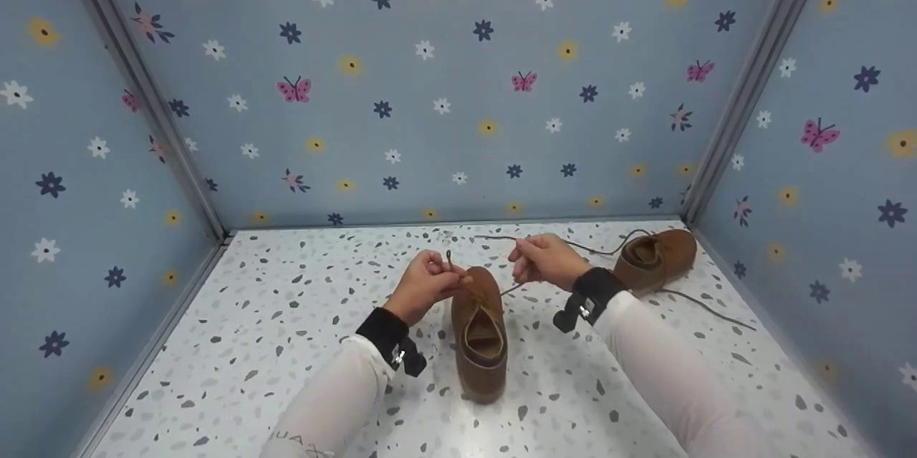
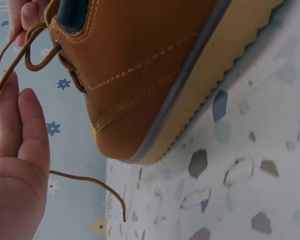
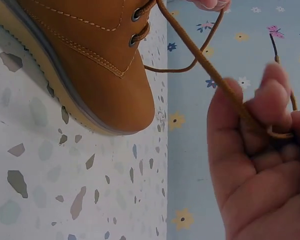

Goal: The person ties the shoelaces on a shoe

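Note:
A brown lace-up shoe (image 1: 481, 379) stands upright on the floor, its toe pointing away from me. My left hand (image 1: 424, 287) is just left of its toe and pinches one shoelace, with a small bit of lace standing up above the fingers. A loose lace end (image 2: 112, 191) hangs past that hand in the left wrist view. My right hand (image 1: 550, 261), to the right of the toe, grips the other shoelace (image 3: 202, 60), which runs taut from the shoe to its curled fingers. The lace tip (image 3: 275, 47) sticks out beyond these fingers.
A second brown shoe (image 1: 677, 254) rests at the back right near the corner, its untied laces (image 1: 716, 312) spread on the speckled floor (image 1: 301, 372). Blue flowered panels (image 1: 458, 85) stand at the back and on both sides.

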`<state>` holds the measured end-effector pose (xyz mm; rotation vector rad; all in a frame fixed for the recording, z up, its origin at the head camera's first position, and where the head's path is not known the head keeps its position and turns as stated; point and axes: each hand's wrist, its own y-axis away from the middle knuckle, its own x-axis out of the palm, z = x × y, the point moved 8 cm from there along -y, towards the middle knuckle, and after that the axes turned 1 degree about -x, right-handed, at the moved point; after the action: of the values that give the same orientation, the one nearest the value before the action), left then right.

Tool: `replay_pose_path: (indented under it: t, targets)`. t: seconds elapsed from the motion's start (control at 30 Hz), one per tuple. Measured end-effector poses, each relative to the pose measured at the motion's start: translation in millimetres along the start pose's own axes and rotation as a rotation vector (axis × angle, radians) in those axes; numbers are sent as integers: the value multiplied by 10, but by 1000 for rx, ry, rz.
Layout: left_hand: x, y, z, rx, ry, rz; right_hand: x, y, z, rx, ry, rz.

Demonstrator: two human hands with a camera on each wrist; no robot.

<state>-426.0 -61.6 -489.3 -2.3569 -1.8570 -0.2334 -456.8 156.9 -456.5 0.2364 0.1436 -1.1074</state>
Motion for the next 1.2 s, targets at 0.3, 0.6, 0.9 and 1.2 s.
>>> replay_pose_path:
  t: [0.3,0.6,0.9,1.2]
  targets:
    - [-61,-4,-2,-24,9,-55,-8,32,-84,35,-106,-55]
    - [-49,-28,-14,-69,-114,-81,87,18,-80,71,-186,-10]
    - [-41,-16,-69,-80,-157,9,69,8,-80,-12,-65,-6]
    - [1,-7,-89,-63,2,6,165,19,-53,-33,-222,-16]
